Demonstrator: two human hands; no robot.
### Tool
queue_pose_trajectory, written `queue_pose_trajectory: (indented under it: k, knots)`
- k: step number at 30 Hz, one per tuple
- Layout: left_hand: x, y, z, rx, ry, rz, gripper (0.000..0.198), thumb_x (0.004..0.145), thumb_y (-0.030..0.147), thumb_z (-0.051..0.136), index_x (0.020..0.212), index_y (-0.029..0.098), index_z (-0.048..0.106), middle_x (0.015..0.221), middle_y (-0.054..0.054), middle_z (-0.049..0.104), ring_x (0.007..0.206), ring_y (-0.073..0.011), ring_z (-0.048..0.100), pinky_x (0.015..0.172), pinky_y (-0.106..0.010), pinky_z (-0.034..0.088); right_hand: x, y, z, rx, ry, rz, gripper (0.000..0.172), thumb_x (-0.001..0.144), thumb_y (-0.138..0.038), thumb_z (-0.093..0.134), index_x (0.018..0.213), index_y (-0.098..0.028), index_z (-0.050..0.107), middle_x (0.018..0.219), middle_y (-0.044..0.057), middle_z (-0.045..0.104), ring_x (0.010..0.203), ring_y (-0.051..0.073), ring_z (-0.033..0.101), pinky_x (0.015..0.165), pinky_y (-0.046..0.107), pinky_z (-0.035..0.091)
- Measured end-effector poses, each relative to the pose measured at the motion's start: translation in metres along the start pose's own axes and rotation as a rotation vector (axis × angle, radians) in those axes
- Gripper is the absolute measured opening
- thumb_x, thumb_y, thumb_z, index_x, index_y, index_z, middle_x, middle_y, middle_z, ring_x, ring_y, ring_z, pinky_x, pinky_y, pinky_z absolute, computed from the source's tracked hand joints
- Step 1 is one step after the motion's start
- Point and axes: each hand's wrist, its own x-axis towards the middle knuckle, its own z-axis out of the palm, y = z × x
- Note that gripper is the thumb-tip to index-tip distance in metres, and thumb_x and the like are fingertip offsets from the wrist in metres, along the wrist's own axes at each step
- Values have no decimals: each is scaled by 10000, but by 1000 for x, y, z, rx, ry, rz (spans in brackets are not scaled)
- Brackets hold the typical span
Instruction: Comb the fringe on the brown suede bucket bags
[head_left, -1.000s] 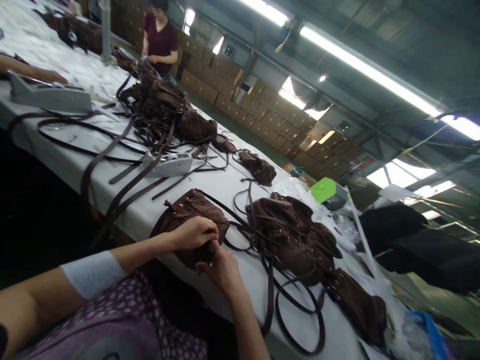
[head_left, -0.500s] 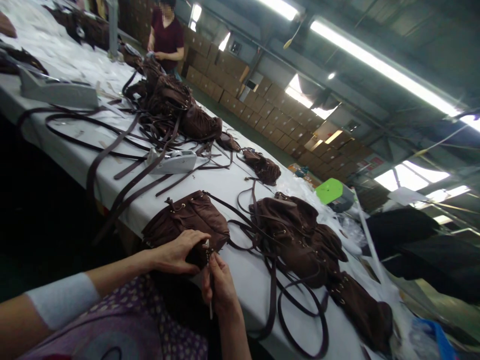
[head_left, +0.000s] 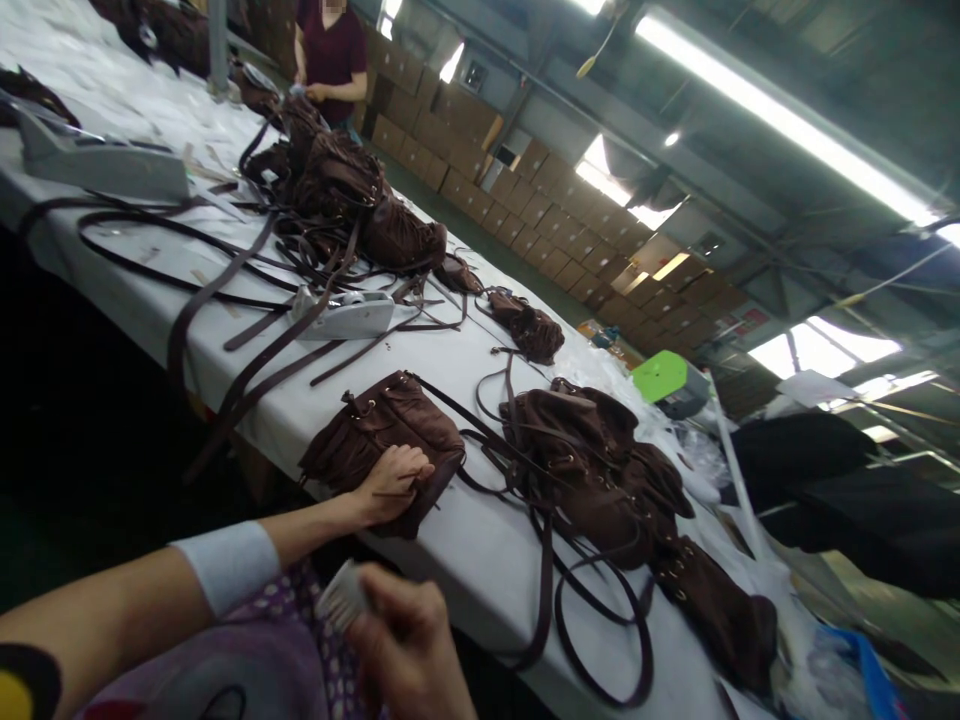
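A brown drawstring bag point(head_left: 375, 425) with small metal eyelets lies at the near edge of the white table. My left hand point(head_left: 391, 487) is closed at the bag's lower right side, with its fingers curled onto the material. A thin dark strip shows beside those fingers. Below the bag and closer to my body, my right hand point(head_left: 409, 635) is closed around a small whitish piece with comb-like teeth or bristles point(head_left: 343, 597). It is blurred, so its exact kind is unclear. A long strap point(head_left: 480, 420) runs from the bag's top corner to the right.
More brown bags point(head_left: 585, 470) with looped straps lie to the right. Another heap of bags point(head_left: 330, 190) is farther back, beside grey tape dispensers point(head_left: 345, 314). Straps hang over the near table edge. A person point(head_left: 330, 60) stands across the table; stacked cartons point(head_left: 540, 215) line the back.
My right hand has drawn away from the bag, down toward my body, with the whitish piece showing in it. My left hand has shifted slightly right and curled at the bag's side.
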Motion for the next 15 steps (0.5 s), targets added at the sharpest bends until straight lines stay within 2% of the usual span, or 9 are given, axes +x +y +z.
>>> queue_pose_trajectory:
  k: [1, 2, 3, 4, 6, 7, 9, 12, 15]
  knots:
    - [4, -2, 1, -57, 10, -13, 255, 927, 256, 346, 769, 182, 532, 819, -63, 546, 831, -227, 474, 827, -402, 360, -2, -2, 3, -47, -117, -22, 226, 791, -451, 669, 902, -274, 755, 645, -20, 605, 541, 149, 542, 516, 260, 493]
    - [8, -5, 1, -103, 24, -25, 231, 916, 249, 359, 780, 179, 532, 826, -65, 549, 839, -228, 476, 833, -405, 359, -1, -1, 3, -77, -160, -38, 257, 811, -471, 639, 940, -277, 747, 653, -17, 602, 545, 149, 541, 520, 265, 496]
    - [12, -7, 1, -139, 38, -36, 208, 906, 244, 374, 788, 176, 531, 829, -64, 553, 841, -225, 480, 833, -401, 362, 1, 4, 0, -76, -92, -43, 326, 818, -499, 618, 1019, -266, 724, 631, -17, 588, 511, 140, 524, 486, 258, 484]
    - [15, -9, 0, -174, 50, -47, 193, 898, 241, 385, 785, 173, 526, 819, -60, 554, 829, -218, 487, 822, -388, 372, 5, 13, -6, -49, 84, -32, 428, 811, -530, 614, 1120, -242, 680, 587, -26, 562, 454, 124, 491, 427, 240, 455]
    - [19, -11, -3, -282, 60, -56, 200, 892, 239, 378, 759, 169, 511, 768, -43, 550, 769, -189, 504, 761, -338, 402, 16, 37, -27, 14, 516, 24, 674, 779, -568, 631, 1312, -171, 519, 508, -62, 502, 352, 88, 409, 329, 192, 366]
    - [20, -12, -6, -345, 63, -58, 219, 897, 247, 365, 747, 168, 504, 743, -35, 548, 735, -174, 510, 721, -311, 415, 22, 50, -38, 13, 665, 44, 768, 756, -557, 661, 1365, -143, 443, 499, -74, 496, 337, 81, 400, 315, 179, 347]
    - [18, -11, -12, -464, 75, -67, 283, 925, 291, 323, 742, 165, 500, 724, -28, 556, 694, -151, 519, 665, -272, 427, 34, 72, -58, -38, 815, 79, 858, 719, -508, 710, 1395, -104, 368, 504, -79, 515, 333, 82, 416, 313, 175, 351]
    - [14, -6, -21, -621, 113, -105, 374, 952, 397, 301, 755, 163, 516, 739, -26, 572, 699, -141, 530, 662, -254, 434, 53, 93, -68, -122, 842, 105, 720, 697, -454, 722, 1273, -89, 490, 494, -77, 531, 316, 90, 425, 306, 187, 355]
    - [12, -2, -32, -895, 121, -162, 391, 923, 488, 390, 731, 169, 507, 703, -2, 542, 663, -127, 499, 636, -233, 413, 67, 102, -65, -165, 858, 123, 407, 702, -456, 692, 915, -113, 633, 442, -76, 494, 303, 90, 417, 299, 189, 325]
